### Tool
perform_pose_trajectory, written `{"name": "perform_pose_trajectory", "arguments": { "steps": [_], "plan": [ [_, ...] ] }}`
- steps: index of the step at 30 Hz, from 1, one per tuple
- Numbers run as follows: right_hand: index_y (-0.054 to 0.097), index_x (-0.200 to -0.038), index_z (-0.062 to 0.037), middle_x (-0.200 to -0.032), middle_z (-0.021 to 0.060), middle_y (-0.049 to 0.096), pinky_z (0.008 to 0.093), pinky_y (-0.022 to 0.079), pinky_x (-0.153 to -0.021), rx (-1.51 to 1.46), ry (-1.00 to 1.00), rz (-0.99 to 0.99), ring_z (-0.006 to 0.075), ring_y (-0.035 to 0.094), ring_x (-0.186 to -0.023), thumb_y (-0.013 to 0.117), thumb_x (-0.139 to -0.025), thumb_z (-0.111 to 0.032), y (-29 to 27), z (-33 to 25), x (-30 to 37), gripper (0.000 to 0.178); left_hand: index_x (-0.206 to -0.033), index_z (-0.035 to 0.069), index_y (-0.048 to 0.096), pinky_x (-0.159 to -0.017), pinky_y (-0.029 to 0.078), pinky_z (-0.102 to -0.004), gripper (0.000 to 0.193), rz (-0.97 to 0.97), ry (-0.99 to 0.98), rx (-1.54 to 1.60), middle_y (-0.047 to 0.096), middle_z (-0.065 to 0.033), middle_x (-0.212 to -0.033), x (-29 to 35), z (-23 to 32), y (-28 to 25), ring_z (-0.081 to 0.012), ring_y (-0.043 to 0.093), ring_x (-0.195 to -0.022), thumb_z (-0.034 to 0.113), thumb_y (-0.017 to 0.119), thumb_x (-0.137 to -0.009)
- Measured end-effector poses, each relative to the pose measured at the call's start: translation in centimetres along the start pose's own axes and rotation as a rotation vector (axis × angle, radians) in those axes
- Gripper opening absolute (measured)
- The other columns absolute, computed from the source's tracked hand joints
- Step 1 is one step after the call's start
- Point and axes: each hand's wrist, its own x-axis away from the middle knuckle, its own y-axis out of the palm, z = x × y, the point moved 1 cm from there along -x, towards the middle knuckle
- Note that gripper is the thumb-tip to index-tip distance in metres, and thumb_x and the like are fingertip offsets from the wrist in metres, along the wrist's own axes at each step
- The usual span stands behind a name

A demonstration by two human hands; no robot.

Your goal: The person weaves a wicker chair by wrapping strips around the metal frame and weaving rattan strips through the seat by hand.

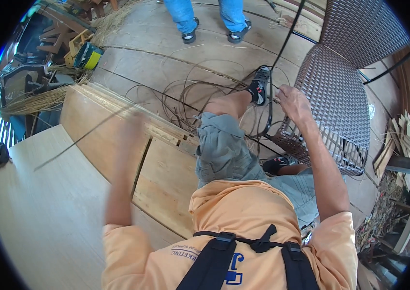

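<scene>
A wicker chair (333, 99) with dark brown woven strands over a black metal frame lies tipped at my right. Its seat edge towards me shows an open, gridlike weave. My right hand (294, 103) is closed in a pinch beside the seat's left edge, close to a black frame bar; a thin dark strand seems to run into its fingertips. Out to the left, my left hand (135, 123) is smeared by motion, its fingers unreadable. A long thin strand (81, 137) slants down and left from it, over the pale board.
Loose brown strands (181, 99) lie coiled on the floor around my foot. Wooden panels (103, 121) and a curved pale board (45, 208) fill the left side. Another person's legs (234, 17) stand ahead. A dark bucket (89, 55) and wood scraps (403, 140) flank the space.
</scene>
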Motion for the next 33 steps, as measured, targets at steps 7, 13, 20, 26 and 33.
{"name": "perform_pose_trajectory", "arguments": {
  "steps": [7, 13, 20, 26, 33],
  "plan": [
    [0.058, -0.086, -0.0038, -0.082, 0.0228, 0.06, 0.0461, 0.043, -0.071, -0.142, 0.128, -0.046, 0.0397, 0.057, -0.082, 0.046, -0.088, -0.029, -2.2, -2.8, 0.6, 0.028, -0.106, 0.004, 0.052, -0.075, 0.047, -0.0432, 0.028, 0.08, 0.122, 0.447, 0.055, -0.0188, -0.104, 4.7, 12.1, 10.9, -0.0389, 0.055, -0.089, 0.018, 0.055, -0.082],
    [0.061, -0.085, -0.0019, -0.068, 0.0213, 0.058, 0.039, 0.045, -0.059, -0.118, 0.114, 0.056, 0.0364, 0.059, -0.065, 0.048, -0.087, -0.026, -1.8, -3.2, 0.9, 0.028, -0.109, 0.003, 0.051, -0.081, 0.045, -0.0408, 0.028, 0.255, 0.199, 0.746, 0.057, -0.0185, -0.1, 6.6, 10.5, 11.9, -0.0368, 0.055, -0.093, 0.013, 0.054, -0.083],
    [0.059, -0.08, 0.0, -0.063, 0.0201, 0.053, 0.0378, 0.042, -0.054, -0.138, 0.03, 0.021, 0.0341, 0.055, -0.057, 0.051, -0.087, -0.021, -2.2, -3.6, 1.3, 0.023, -0.102, 0.002, 0.057, -0.081, 0.044, -0.037, 0.022, 0.24, -0.144, 0.941, 0.059, -0.0177, -0.1, -3.5, 7.3, 15.2, -0.033, 0.056, -0.095, 0.015, 0.051, -0.085],
    [0.056, -0.067, -0.0041, -0.064, 0.0139, 0.055, 0.0416, 0.038, -0.061, -0.113, -0.055, -0.087, 0.0337, 0.054, -0.065, 0.058, -0.08, -0.016, -3.4, -4.0, 1.6, 0.018, -0.098, 0.004, 0.06, -0.077, 0.046, -0.0396, 0.024, 0.111, -0.142, 0.838, 0.061, -0.0193, -0.094, -14.3, 9.7, 21.6, -0.035, 0.058, -0.089, 0.021, 0.05, -0.084],
    [0.062, -0.072, -0.0087, -0.063, 0.0057, 0.056, 0.0381, 0.034, -0.066, -0.141, -0.024, -0.177, 0.0241, 0.053, -0.066, 0.066, -0.068, -0.017, -3.5, -5.7, 1.0, 0.009, -0.089, -0.001, 0.06, -0.073, 0.046, -0.0469, 0.039, -0.364, -0.01, 0.531, 0.061, -0.0242, -0.09, -18.2, 15.6, 35.6, -0.0406, 0.058, -0.085, 0.034, 0.044, -0.086]
  ]
}}
